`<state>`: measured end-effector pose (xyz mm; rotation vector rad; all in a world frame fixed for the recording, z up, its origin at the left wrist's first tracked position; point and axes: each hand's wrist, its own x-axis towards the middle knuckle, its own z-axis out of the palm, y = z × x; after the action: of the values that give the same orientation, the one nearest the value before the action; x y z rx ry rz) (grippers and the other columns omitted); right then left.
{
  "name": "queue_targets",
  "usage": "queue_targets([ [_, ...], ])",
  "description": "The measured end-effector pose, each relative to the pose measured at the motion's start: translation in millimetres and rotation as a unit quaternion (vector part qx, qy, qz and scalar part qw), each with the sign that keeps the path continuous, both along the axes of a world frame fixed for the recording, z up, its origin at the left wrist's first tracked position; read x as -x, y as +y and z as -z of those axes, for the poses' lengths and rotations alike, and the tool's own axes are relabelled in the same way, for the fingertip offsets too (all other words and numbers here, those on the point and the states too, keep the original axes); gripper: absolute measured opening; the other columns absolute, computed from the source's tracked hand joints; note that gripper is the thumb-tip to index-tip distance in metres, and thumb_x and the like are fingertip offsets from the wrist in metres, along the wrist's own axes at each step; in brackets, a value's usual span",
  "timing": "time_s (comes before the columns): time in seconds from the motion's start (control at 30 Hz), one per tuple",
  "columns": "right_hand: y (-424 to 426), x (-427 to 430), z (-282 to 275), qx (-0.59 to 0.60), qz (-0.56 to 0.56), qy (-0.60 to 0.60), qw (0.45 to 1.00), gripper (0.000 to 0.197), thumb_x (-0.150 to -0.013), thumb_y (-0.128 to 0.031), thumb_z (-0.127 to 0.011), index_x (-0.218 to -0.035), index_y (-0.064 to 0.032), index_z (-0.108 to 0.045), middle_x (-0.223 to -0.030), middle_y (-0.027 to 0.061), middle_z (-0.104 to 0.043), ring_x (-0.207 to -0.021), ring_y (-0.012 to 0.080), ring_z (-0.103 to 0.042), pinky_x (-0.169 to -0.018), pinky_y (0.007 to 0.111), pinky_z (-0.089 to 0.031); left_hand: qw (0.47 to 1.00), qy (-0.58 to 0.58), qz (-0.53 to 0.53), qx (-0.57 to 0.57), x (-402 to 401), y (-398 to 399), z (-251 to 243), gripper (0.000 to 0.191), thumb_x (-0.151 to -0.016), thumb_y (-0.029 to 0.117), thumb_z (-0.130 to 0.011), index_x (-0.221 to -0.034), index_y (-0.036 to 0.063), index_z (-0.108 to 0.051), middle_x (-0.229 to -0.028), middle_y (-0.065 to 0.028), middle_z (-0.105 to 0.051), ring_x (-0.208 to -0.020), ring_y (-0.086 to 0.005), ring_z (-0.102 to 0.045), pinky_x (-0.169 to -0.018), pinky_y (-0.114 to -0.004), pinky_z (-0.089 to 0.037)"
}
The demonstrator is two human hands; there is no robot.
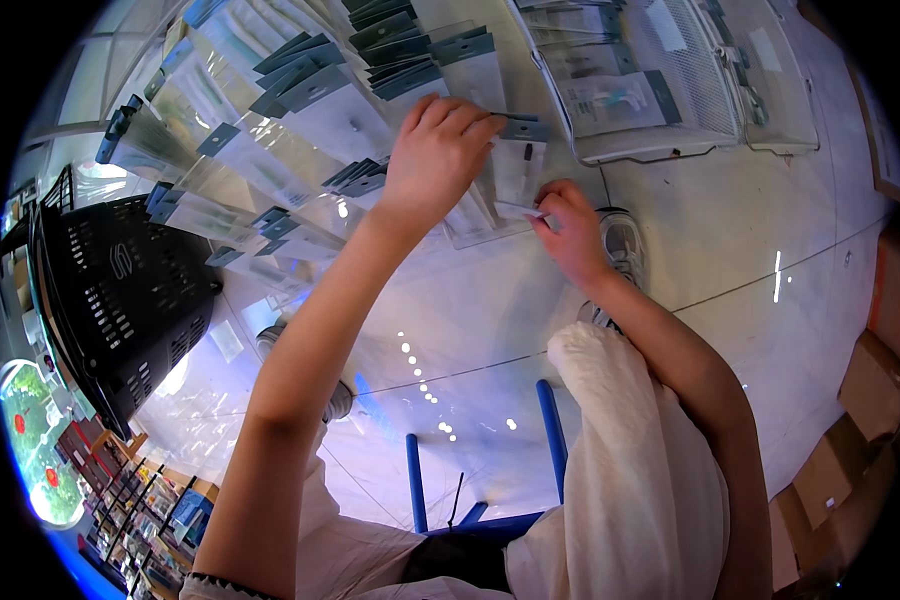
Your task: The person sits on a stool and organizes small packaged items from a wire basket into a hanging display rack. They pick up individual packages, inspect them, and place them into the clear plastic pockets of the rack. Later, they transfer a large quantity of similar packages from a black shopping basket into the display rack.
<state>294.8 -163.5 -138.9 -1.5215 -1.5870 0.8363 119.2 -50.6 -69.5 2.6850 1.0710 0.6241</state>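
Note:
A clear hanging packet (516, 169) with a dark grey-green header card stands upright before me, a small dark item inside it. My left hand (446, 146) reaches over the front of the display, its fingertips gripping the left edge of that header card. Between the thumb and fingers of my right hand (574, 232) is a small white strip (517, 210), at the packet's lower end. Whether the strip is fixed to the packet, I cannot tell. Just left of my left hand, similar carded packets (337, 112) hang in close rows.
Wire mesh baskets (690, 90) holding more packets lie at upper right. A black perforated plastic basket (131, 277) stands at left. Blue stool legs (416, 484) and my shoes (622, 244) are on the shiny tiled floor (480, 315). Cardboard boxes (832, 480) line the right side.

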Motion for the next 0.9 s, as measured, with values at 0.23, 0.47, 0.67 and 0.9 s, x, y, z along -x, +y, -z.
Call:
queue_targets([
  [0.23,-3,-2,-2,-0.07,-0.023,0.0,0.997,0.014,-0.066,-0.001,-0.066,-0.072,-0.0031,-0.053,-0.089,0.0076,-0.056,-0.074,0.0228,-0.059,-0.067,0.03,-0.046,0.999,-0.001,-0.035,-0.011,14,2,0,0.027,-0.069,0.006,-0.063,-0.095,0.0121,-0.061,-0.091,-0.0004,-0.059,-0.092,-0.0206,-0.053,-0.085,-0.035,-0.039],
  [0.47,2,-1,8,0.104,0.102,0.088,0.985,0.013,-0.078,-0.009,-0.064,-0.081,0.0005,-0.055,-0.07,0.0092,-0.061,-0.064,0.0149,-0.058,-0.064,0.029,-0.046,0.995,-0.026,-0.091,-0.039,24,-17,-9,0.025,-0.069,0.005,-0.062,-0.093,0.012,-0.061,-0.093,0.0002,-0.059,-0.092,-0.0201,-0.053,-0.084,-0.034,-0.039],
  [0.67,1,-6,2,0.059,0.082,0.026,0.994,0.012,-0.08,-0.007,-0.06,-0.085,-0.0016,-0.051,-0.072,0.0103,-0.062,-0.061,0.0222,-0.06,-0.057,0.028,-0.047,0.975,0.06,-0.204,-0.065,38,-33,-10,0.034,-0.07,0.005,-0.062,-0.103,0.0124,-0.058,-0.098,-0.0007,-0.059,-0.094,-0.0206,-0.053,-0.085,-0.034,-0.038],
  [0.9,-1,25,-24,0.014,-0.099,0.121,0.988,0.013,-0.086,-0.003,-0.053,-0.096,0.0,-0.044,-0.076,0.0113,-0.064,-0.077,0.0195,-0.066,-0.063,0.028,-0.05,0.979,0.035,-0.199,-0.031,51,-25,2,0.027,-0.075,0.005,-0.057,-0.102,0.0092,-0.057,-0.093,-0.0044,-0.059,-0.091,-0.0243,-0.054,-0.081,-0.035,-0.041],
])
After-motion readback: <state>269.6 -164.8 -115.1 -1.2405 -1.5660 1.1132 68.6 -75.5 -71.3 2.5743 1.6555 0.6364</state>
